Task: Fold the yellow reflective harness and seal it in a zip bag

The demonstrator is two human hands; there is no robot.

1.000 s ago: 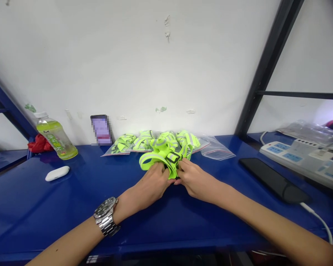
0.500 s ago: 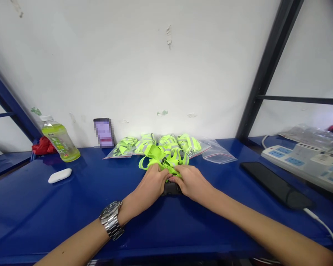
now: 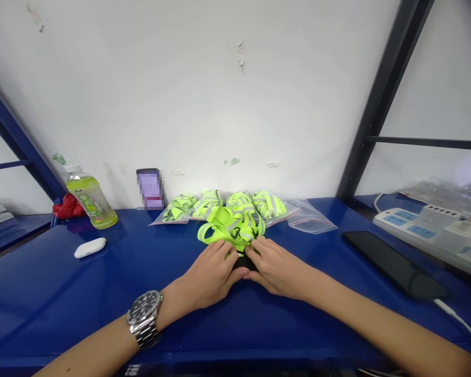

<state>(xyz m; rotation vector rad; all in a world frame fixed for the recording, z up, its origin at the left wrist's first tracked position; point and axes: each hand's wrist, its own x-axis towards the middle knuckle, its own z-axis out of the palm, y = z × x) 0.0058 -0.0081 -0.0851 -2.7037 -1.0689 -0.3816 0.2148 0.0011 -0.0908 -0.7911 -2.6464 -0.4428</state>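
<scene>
- I observe left hand (image 3: 216, 269) and right hand (image 3: 277, 267) pinching the black piece (image 3: 243, 263) between them.
- Yellow-green reflective straps (image 3: 231, 222) lie table-centre (image 3: 235, 330), directly far of them; neither hand nearer; long axis unclear.

Centre of the table (image 3: 239, 324), strap bundle (image 3: 230, 222), its near end between left hand (image 3: 217, 267) and right hand (image 3: 277, 267); behind it, bagged bundles (image 3: 269, 205) line the wall (image 3: 180, 94), zip bag (image 3: 310, 215) at their right! Over left, bottle (image 3: 92, 201), earbud case (image 3: 90, 247) before it; far right, smartphone (image 3: 394, 264), power strip (image 3: 427, 230) just behind.
</scene>
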